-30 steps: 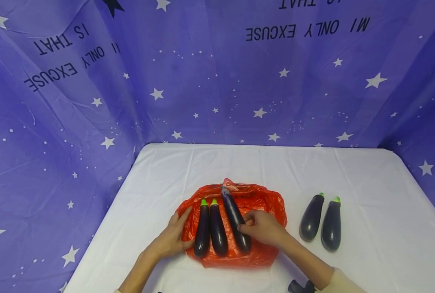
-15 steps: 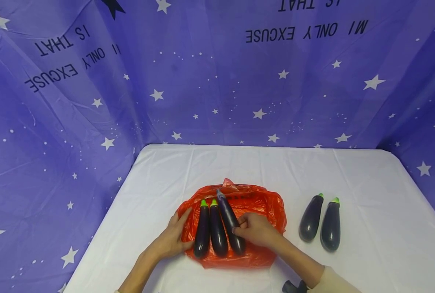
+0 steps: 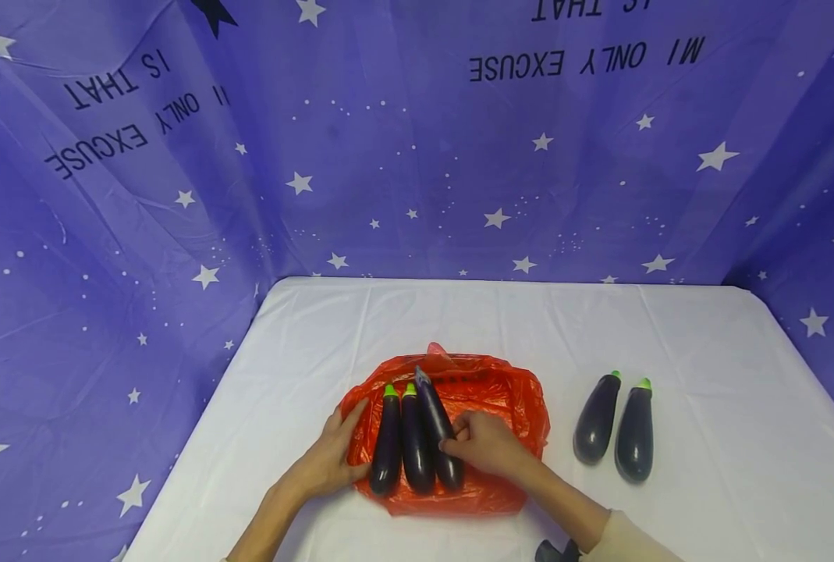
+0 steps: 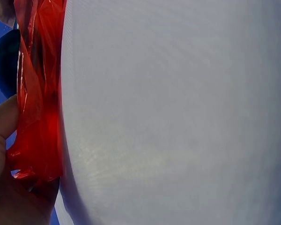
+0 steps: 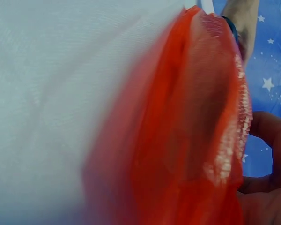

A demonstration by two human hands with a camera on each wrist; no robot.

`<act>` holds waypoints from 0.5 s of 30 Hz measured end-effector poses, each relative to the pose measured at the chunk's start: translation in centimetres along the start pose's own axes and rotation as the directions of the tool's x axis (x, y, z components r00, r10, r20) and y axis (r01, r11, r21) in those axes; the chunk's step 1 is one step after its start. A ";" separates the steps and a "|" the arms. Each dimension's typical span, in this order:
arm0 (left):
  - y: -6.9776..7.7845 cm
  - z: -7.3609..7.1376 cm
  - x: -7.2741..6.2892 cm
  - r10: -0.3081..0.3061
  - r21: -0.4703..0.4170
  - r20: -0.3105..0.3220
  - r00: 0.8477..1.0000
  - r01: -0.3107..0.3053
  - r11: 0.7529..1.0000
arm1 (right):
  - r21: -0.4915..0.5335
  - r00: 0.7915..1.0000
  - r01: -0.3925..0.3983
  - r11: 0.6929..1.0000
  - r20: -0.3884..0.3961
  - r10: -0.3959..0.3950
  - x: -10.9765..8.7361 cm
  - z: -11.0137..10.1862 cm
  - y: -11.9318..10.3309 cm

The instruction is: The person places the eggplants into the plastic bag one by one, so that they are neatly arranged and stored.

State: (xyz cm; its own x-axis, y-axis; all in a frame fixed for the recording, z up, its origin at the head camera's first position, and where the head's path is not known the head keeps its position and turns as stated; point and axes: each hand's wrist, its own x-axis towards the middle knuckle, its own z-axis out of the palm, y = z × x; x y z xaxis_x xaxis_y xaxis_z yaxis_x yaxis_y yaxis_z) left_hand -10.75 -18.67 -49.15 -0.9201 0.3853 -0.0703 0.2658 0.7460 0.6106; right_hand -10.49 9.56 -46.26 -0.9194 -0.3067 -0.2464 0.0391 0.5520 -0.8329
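Note:
A red plastic bag point(image 3: 490, 499) lies spread open on the white-covered table. Three dark purple eggplants sit side by side in it: a left eggplant point(image 3: 386, 445) and a middle eggplant point(image 3: 417, 445) with bright green caps, and a right eggplant point(image 3: 432, 410) with a dull grey-purple stem end, tilted to the left. My right hand point(image 3: 490, 445) pinches this last one near its thick end, thumb on top. My left hand point(image 3: 325, 460) holds the bag's left side; its thumb point(image 4: 4, 117) lies over the bag's edge in the left wrist view.
Two more eggplants with green caps, one point(image 3: 597, 421) beside the other point(image 3: 636, 433), lie on the white tablecloth point(image 3: 725, 390) to the right. A dark object point(image 3: 555, 551) shows below my right forearm. Purple star-printed curtains point(image 3: 417, 156) hang behind and at both sides.
My right hand has shifted left with the right eggplant, bringing it up against the middle one. The left hand has stayed on the bag's side.

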 end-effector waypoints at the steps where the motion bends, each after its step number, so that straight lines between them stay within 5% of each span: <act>1: 0.0 0.0 0.0 0.000 0.001 0.001 1.000 0.000 1.000 | -0.005 1.000 -0.002 1.000 -0.003 0.002 0.0 0.1 0.1; 15: -0.1 0.0 0.0 0.000 -0.007 0.008 1.000 0.001 1.000 | -0.002 1.000 -0.009 1.000 0.003 0.009 0.3 0.5 0.4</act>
State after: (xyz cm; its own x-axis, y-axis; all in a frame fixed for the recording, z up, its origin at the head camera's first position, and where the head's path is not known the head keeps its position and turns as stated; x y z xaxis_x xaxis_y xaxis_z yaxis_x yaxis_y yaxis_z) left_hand -10.77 -18.76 -49.25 -0.9180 0.3891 -0.0766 0.2633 0.7424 0.6160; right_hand -10.53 9.32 -46.96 -0.9178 -0.3040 -0.2555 0.0466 0.5563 -0.8296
